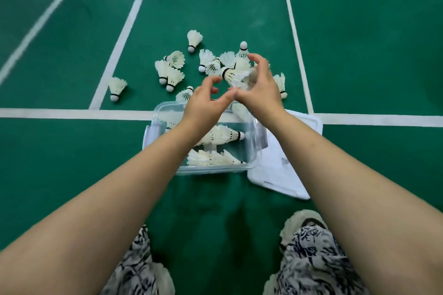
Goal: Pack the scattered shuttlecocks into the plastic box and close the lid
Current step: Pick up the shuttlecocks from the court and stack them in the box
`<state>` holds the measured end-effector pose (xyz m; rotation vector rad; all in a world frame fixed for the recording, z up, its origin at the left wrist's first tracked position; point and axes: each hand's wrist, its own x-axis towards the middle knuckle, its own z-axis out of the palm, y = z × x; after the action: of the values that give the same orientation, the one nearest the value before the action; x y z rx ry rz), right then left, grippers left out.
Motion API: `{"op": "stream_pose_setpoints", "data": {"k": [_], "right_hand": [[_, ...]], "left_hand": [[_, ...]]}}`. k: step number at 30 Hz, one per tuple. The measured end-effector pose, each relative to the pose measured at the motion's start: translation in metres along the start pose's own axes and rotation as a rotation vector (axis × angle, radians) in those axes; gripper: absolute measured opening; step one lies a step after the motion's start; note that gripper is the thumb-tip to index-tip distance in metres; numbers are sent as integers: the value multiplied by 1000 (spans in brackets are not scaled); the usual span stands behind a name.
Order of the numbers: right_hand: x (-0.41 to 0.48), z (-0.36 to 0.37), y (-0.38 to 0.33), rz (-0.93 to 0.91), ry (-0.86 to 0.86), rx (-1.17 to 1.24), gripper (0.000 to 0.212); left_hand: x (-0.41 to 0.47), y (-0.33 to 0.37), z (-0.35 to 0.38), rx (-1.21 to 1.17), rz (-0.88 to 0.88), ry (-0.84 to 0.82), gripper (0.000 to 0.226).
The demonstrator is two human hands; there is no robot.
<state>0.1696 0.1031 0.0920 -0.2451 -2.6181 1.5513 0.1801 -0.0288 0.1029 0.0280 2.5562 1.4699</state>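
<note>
Several packed shuttlecocks lie in the clear plastic box. Roughly a dozen scattered shuttlecocks lie on the court floor beyond it. The right hand grasps one shuttlecock; the left hand is loosely curved and empty. The lid lies off at the right. Mostly unfinished, I judge.

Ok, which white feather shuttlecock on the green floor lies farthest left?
The lone shuttlecock beside the slanted white line, set apart from the cluster.
</note>
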Motion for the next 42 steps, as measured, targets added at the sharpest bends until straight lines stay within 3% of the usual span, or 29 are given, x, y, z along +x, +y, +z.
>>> {"op": "stream_pose_setpoints", "data": {"k": [3,7,11,18,25,28,33,42], "right_hand": [[-21,13,-19,-67,-55,-78,72],[-44,32,-34,-93,-133,-145,78],[-60,47,-39,-141,-261,-160,84],[-60,53,-26,-120,-329,-214,64],[-54,60,-3,-43,-356,-165,74],[-53,65,9,-10,-358,-149,76],[-49,73,17,16,-375,-112,72],[-46,73,28,46,-373,-76,69]], "left_hand": [[-18,1,-9,-245,-165,-72,68],[-30,-4,-25,-342,-228,-82,51],[-28,-28,-45,-181,-249,82,37],[-26,-81,-67,135,-448,195,33],[-19,-116,-48,280,-528,156,36],[-18,-128,-45,510,-440,140,43],[-14,-131,-39,712,-321,61,32],[3,-132,-23,805,-440,-136,43]]}}
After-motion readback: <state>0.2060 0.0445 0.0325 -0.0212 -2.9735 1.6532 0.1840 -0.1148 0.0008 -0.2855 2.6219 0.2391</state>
